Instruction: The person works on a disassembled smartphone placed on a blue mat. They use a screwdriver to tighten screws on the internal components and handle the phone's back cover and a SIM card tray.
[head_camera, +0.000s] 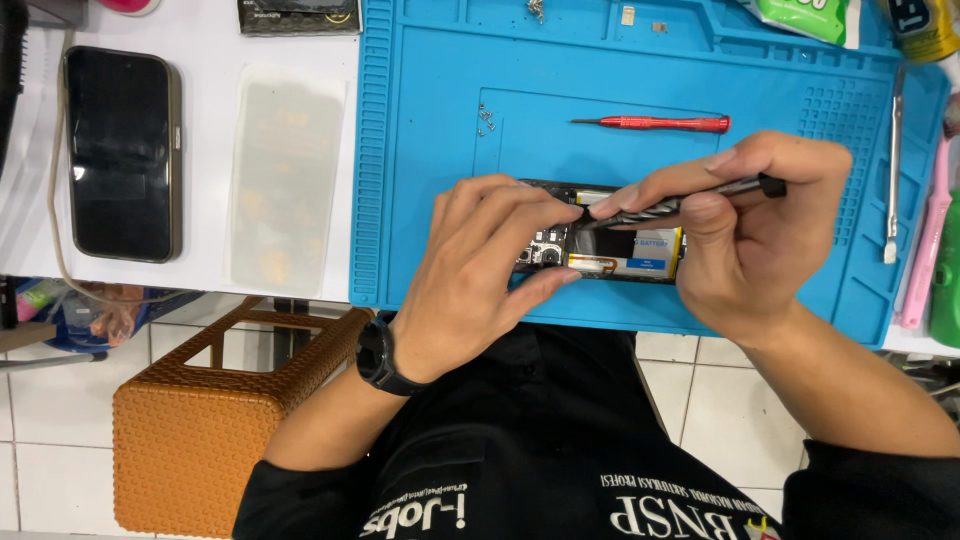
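Note:
An opened phone (620, 252) lies on the blue work mat (440, 150), its battery and camera parts showing. My left hand (480, 270) pinches the phone's left end between thumb and fingers. My right hand (745, 225) holds a dark grey screwdriver (690, 202) almost flat, with the tip at the phone's top edge next to my left fingertips. A black watch is on my left wrist.
A red screwdriver (655, 123) and loose screws (486, 118) lie on the mat above the phone. A dark phone (122, 152) and a clear film sheet (285, 180) rest on the white table at left. Metal tweezers (893, 170) and a pink tool (925, 240) sit at right. A brown stool (210, 420) stands below.

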